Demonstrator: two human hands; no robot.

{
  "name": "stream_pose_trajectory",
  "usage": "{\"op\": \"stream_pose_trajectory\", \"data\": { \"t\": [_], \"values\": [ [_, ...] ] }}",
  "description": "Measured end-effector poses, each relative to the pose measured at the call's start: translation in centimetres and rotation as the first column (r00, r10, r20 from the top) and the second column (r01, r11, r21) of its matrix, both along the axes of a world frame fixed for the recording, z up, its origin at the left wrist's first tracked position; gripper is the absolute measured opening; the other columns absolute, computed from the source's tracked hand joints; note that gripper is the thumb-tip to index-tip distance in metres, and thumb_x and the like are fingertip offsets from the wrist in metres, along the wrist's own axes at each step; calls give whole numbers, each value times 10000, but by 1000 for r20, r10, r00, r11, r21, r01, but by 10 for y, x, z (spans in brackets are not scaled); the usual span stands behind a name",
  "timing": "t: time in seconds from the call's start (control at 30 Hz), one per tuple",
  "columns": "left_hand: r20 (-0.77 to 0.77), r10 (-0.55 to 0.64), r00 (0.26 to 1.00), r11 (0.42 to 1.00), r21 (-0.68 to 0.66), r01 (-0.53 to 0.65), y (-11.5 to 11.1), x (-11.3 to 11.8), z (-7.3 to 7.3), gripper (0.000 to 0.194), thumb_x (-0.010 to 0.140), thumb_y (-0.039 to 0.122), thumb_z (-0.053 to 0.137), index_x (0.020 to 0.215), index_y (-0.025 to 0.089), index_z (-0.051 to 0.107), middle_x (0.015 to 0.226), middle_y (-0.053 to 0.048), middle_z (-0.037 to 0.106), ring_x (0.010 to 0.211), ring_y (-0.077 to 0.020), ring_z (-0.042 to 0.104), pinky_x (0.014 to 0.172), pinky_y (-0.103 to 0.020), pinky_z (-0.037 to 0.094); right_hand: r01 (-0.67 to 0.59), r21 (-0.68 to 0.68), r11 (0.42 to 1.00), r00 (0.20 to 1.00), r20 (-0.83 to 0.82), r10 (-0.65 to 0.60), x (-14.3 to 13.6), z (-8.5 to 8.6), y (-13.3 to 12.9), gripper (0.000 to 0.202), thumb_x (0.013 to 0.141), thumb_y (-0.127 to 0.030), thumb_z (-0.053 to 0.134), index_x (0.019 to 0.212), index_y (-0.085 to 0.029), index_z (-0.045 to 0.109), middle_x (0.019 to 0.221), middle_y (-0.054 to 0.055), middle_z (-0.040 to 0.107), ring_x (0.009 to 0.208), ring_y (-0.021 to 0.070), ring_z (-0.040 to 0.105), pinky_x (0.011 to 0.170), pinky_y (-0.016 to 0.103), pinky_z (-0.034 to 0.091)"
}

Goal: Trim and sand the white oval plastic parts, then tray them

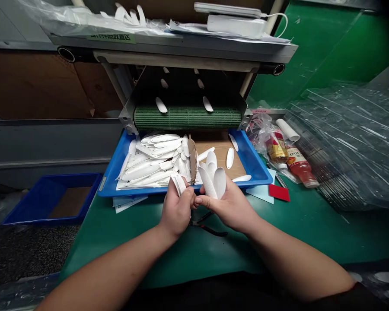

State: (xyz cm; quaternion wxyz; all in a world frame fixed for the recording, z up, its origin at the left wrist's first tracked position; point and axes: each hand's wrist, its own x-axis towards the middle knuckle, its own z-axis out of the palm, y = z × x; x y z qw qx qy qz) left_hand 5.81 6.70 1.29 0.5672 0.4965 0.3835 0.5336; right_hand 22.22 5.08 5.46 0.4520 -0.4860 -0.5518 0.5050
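Note:
My left hand is closed around a small stack of white oval plastic pieces, thumb pressed on their side. Beside it, my right hand grips several fanned-out white oval plastic pieces with ribbed faces, their tips pointing up. The fingers of both hands meet or nearly meet. Just beyond them, a blue tray holds a heap of the same pieces on its left side. A cardboard divider separates these from a few loose pieces on the right. Pliers lie under my hands.
A green conveyor belt carrying more pieces ends above the tray. Bottles, a red card and stacked clear plastic trays occupy the right side. A shelf spans overhead. Another blue tray sits lower left.

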Motion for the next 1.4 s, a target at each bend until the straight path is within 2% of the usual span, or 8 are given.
{"op": "stream_pose_trajectory", "data": {
  "t": [0.17,0.33,0.57,0.7,0.97,1.1,1.2,1.4],
  "values": [
    [3,-133,991,988,-81,133,-7,6,11,339,982,491,665,1159,244,515,625,106,505,449,-95,451,457,-222,387,-2,157,988,971,236,-35,-3,-6,-6,642,856,-274,804,1437,-295,531,1264,45,709,1023,239,714,861,364,571],
    [-39,-116,992,991,-78,113,-8,11,14,385,869,463,829,1045,175,643,941,-30,709,891,-172,670,859,-287,534,-6,159,987,957,288,-40,-3,-19,-10,635,900,-263,722,1483,-303,473,1372,57,668,1161,255,695,958,389,567],
    [-191,-117,975,993,-40,112,-6,10,1,321,991,482,682,1099,182,645,1015,-49,704,941,-207,652,907,-339,519,-87,138,987,933,359,32,4,-22,-15,764,928,-237,604,1625,-234,290,1579,140,493,1417,295,532,1175,497,468],
    [-263,-105,959,993,32,118,-10,9,-6,378,1037,476,614,1299,204,608,1289,-95,691,1234,-262,633,1094,-388,463,-133,145,980,891,450,54,4,-27,-19,866,984,-276,528,1709,-197,61,1710,180,278,1579,312,320,1278,557,341],
    [-146,-128,981,991,-55,121,-15,16,2,510,984,438,712,1413,229,529,1503,-104,610,1414,-269,561,1202,-389,413,-167,109,980,825,560,78,1,-26,-25,962,989,-324,513,1725,-226,-99,1578,226,382,1412,396,509,1103,643,505],
    [-72,-102,992,989,-119,93,-15,16,4,349,998,489,666,1187,207,589,1014,-47,744,890,-194,729,833,-314,595,-134,119,984,903,424,72,5,-32,-28,890,1022,-377,529,1736,-241,15,1664,180,307,1529,357,376,1240,612,373],
    [-12,-94,995,975,-202,90,-14,15,4,388,961,564,678,1065,215,543,605,74,557,445,-112,485,432,-236,440,-81,143,986,968,246,44,6,-38,-27,713,1087,-410,466,1714,-242,171,1707,129,288,1593,298,276,1307,548,287],
    [36,-76,996,980,-182,81,-13,14,0,388,949,571,683,995,213,541,544,80,522,420,-109,466,401,-222,422,-25,-36,999,982,-186,18,-5,-35,-23,543,1072,-541,549,1531,-273,441,1243,115,717,932,250,737,772,404,629]
  ]
}}
